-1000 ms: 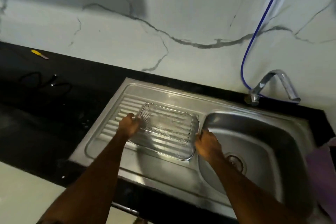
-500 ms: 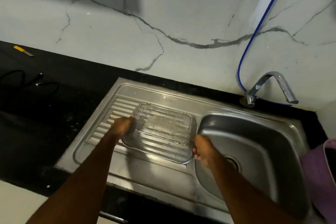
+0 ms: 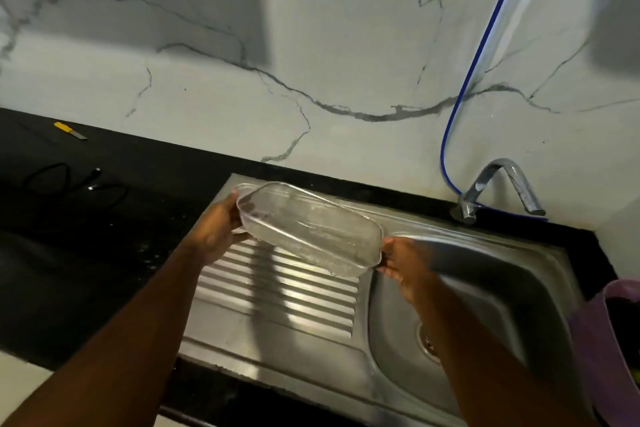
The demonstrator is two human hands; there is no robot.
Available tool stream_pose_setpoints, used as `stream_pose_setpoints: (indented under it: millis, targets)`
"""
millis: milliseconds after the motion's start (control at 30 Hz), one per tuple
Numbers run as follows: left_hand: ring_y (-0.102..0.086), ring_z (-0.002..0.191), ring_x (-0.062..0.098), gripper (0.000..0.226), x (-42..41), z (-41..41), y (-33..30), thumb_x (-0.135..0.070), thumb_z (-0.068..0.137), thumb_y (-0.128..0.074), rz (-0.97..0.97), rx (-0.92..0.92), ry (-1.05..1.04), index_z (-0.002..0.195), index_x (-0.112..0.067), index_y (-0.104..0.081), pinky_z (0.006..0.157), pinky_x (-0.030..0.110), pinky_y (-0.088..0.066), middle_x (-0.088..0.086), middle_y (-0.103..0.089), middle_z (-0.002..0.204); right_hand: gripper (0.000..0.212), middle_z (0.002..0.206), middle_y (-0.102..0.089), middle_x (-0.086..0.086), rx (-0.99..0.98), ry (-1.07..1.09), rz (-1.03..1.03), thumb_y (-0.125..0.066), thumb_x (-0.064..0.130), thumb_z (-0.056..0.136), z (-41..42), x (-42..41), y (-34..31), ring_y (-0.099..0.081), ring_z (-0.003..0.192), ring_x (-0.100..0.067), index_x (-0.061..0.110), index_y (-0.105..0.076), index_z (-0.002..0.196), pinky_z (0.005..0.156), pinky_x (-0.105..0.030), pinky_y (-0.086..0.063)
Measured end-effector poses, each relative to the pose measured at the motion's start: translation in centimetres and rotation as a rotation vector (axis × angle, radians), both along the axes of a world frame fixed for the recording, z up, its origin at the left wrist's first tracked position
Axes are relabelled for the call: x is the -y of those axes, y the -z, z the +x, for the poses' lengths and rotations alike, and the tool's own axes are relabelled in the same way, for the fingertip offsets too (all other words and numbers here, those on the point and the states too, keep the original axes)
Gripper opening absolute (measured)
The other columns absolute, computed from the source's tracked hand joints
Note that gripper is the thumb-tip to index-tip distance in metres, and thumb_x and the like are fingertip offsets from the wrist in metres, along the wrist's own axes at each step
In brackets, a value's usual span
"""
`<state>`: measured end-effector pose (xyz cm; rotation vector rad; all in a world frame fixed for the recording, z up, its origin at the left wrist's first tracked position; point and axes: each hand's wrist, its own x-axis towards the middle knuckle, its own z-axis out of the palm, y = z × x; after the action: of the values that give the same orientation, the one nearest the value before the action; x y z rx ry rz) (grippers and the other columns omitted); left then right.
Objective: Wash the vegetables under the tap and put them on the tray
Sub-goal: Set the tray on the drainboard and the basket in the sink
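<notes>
Gripping the mesh tray at either end, the left hand and right hand held it tilted above the sink's ribbed drainboard. No vegetables showed, and the tap ran dry, so washing looked entirely ahead.

We are counting one mesh tray, two hands on it, a left hand and a right hand, and one tap. We are also seeing one sink, one blue hose, one yellow-handled knife, one black cable and one purple tub.
</notes>
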<state>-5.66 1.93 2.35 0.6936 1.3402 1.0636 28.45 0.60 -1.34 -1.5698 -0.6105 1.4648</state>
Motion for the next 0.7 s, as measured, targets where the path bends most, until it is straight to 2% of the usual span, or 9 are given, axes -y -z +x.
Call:
stream_pose_setpoints:
  millis: [100, 200, 300, 400, 500, 600, 700]
  targets:
    - [-0.064, 0.114, 0.027, 0.020, 0.1, -0.5, 0.5, -0.019, 0.100, -0.052, -0.028, -0.139, 0.033, 0.113, -0.017, -0.067, 0.085, 0.050, -0.052, 0.005, -0.069, 0.122, 0.019, 0.087, -0.065, -0.014, 0.108, -0.001, 0.058, -0.056, -0.006, 0.096, 0.2, 0.2, 0.1, -0.064, 0.072, -0.021, 0.012, -0.062, 0.094, 0.057, -0.030, -0.057]
    - [-0.065, 0.107, 0.025, 0.018, 0.6, -0.5, 1.7, -0.016, 0.097, -0.056, -0.053, -0.227, 0.027, 0.110, -0.018, -0.068, 0.077, 0.045, -0.052, 0.004, -0.070, 0.115, 0.022, 0.087, -0.065, -0.015, 0.162, -0.045, 0.063, -0.056, -0.011, 0.094, 0.3, 0.4, 0.4, -0.064, 0.071, -0.021, 0.010, -0.062, 0.095, 0.055, -0.027, -0.054]
    - [-0.062, 0.090, 0.023, 0.018, 1.4, -0.4, 3.2, -0.011, 0.092, -0.060, -0.101, -0.318, -0.004, 0.107, -0.012, -0.069, 0.069, 0.040, -0.051, 0.009, -0.067, 0.101, 0.025, 0.084, -0.065, -0.010, 0.195, -0.056, 0.041, -0.056, -0.013, 0.093, 0.1, 0.5, 1.1, -0.063, 0.068, -0.018, 0.012, -0.062, 0.092, 0.051, -0.024, -0.052]
    - [-0.063, 0.090, 0.023, 0.018, 1.9, -1.1, 5.0, -0.006, 0.091, -0.060, -0.150, -0.393, -0.028, 0.105, -0.012, -0.070, 0.066, 0.037, -0.052, 0.010, -0.068, 0.100, 0.031, 0.086, -0.066, -0.008, 0.229, -0.075, -0.005, -0.058, -0.015, 0.092, -0.2, 0.5, 2.0, -0.064, 0.072, -0.020, 0.014, -0.062, 0.101, 0.059, -0.030, -0.053]
    - [-0.065, 0.093, 0.027, 0.022, 2.5, -1.7, 5.9, -0.001, 0.090, -0.057, -0.169, -0.454, -0.002, 0.099, -0.014, -0.072, 0.066, 0.037, -0.053, 0.011, -0.070, 0.099, 0.024, 0.091, -0.071, -0.016, 0.284, -0.094, -0.019, -0.058, -0.013, 0.091, -0.5, 0.5, 3.1, -0.067, 0.074, -0.025, 0.006, -0.068, 0.101, 0.065, -0.036, -0.059]
    - [-0.067, 0.083, 0.025, 0.029, 2.7, -2.1, 6.2, 0.007, 0.088, -0.054, -0.168, -0.482, 0.010, 0.088, -0.014, -0.074, 0.067, 0.035, -0.055, 0.009, -0.071, 0.087, 0.028, 0.099, -0.074, -0.027, 0.328, -0.126, -0.004, -0.058, -0.012, 0.089, -1.4, 0.6, 3.6, -0.069, 0.079, -0.032, 0.012, -0.070, 0.082, 0.078, -0.051, -0.061]
    - [-0.064, 0.064, 0.018, 0.036, 2.9, -2.4, 6.4, 0.012, 0.088, -0.051, -0.154, -0.527, 0.036, 0.080, -0.015, -0.073, 0.054, 0.026, -0.050, 0.003, -0.070, 0.070, 0.032, 0.096, -0.074, -0.027, 0.359, -0.121, -0.002, -0.058, -0.014, 0.087, -2.1, 0.6, 4.1, -0.068, 0.077, -0.032, 0.014, -0.068, 0.075, 0.082, -0.055, -0.060]
